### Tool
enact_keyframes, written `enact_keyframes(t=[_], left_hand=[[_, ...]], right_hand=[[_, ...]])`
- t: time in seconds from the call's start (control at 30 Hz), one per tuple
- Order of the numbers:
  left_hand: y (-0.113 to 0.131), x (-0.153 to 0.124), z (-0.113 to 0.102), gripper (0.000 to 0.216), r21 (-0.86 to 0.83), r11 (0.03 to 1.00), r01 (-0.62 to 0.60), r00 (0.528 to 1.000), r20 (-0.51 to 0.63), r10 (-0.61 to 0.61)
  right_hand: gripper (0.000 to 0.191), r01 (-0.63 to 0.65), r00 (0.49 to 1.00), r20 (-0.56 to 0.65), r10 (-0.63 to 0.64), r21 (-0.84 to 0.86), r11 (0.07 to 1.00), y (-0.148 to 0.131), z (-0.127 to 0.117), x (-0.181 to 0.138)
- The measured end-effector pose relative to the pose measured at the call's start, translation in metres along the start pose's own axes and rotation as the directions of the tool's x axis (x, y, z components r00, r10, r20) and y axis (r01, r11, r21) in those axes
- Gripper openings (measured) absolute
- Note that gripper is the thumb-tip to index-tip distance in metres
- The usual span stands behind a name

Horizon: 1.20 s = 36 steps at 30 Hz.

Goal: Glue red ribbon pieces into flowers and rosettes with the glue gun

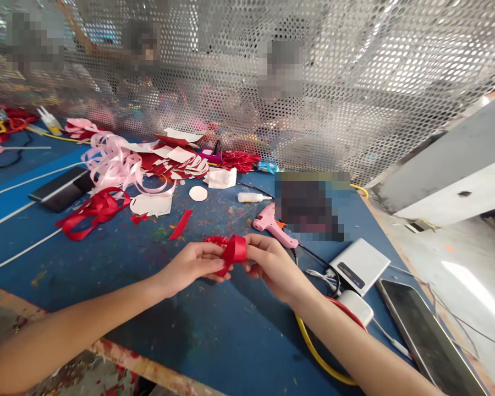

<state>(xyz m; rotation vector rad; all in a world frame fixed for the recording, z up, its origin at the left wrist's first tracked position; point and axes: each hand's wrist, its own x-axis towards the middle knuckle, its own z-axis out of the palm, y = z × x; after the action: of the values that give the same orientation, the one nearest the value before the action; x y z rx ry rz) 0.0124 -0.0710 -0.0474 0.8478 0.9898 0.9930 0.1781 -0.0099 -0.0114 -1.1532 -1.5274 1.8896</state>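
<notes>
Both hands meet over the blue table, working on one red satin ribbon (236,249) that is bent into a loop. My left hand (198,262) pinches its lower left end between thumb and fingers. On the right side of the loop, my right hand (268,258) grips the ribbon with thumb and forefinger. Just behind the left fingers shows a crinkled red piece (216,240), partly hidden. A short red ribbon strip (180,224) lies beyond the left hand. The pink glue gun (274,224) rests past the right hand, its nozzle end near a blurred-out patch.
Pink ribbon (111,162), red ribbon (94,212) and paper scraps (181,157) are heaped at the back left. A white power bank (361,264), a phone (429,335) and a yellow cable (313,352) lie at right. A perforated metal screen (214,71) stands behind.
</notes>
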Motion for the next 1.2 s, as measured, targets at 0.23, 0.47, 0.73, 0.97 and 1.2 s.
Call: enact_keyframes(t=[0.23, 0.47, 0.73, 0.97, 1.2], left_hand=[[-0.003, -0.001, 0.002, 0.026, 0.019, 0.998, 0.055, 0.998, 0.004, -0.055], [-0.004, -0.001, 0.002, 0.031, -0.109, 0.989, 0.098, 0.995, 0.047, -0.093], [-0.007, -0.002, 0.007, 0.044, -0.265, 0.959, 0.100, 0.993, 0.080, -0.082], [-0.006, -0.002, 0.006, 0.037, -0.100, 0.991, 0.088, 0.996, 0.014, -0.087], [-0.006, -0.002, 0.005, 0.033, -0.044, 0.999, -0.028, 0.996, -0.090, 0.024]], right_hand=[[0.031, 0.225, 0.973, -0.016, -0.228, -0.108, 0.968, 0.006, 0.000, 0.004], [0.019, 0.281, 0.949, -0.066, -0.309, -0.275, 0.920, 0.011, -0.001, 0.004], [0.029, 0.443, 0.773, 0.069, -0.630, -0.770, 0.459, 0.019, 0.000, 0.000], [0.032, 0.378, 0.844, 0.011, -0.536, -0.721, 0.580, 0.010, 0.001, -0.003], [0.025, 0.080, 0.996, 0.064, -0.062, -0.325, 0.942, 0.003, 0.001, 0.002]])
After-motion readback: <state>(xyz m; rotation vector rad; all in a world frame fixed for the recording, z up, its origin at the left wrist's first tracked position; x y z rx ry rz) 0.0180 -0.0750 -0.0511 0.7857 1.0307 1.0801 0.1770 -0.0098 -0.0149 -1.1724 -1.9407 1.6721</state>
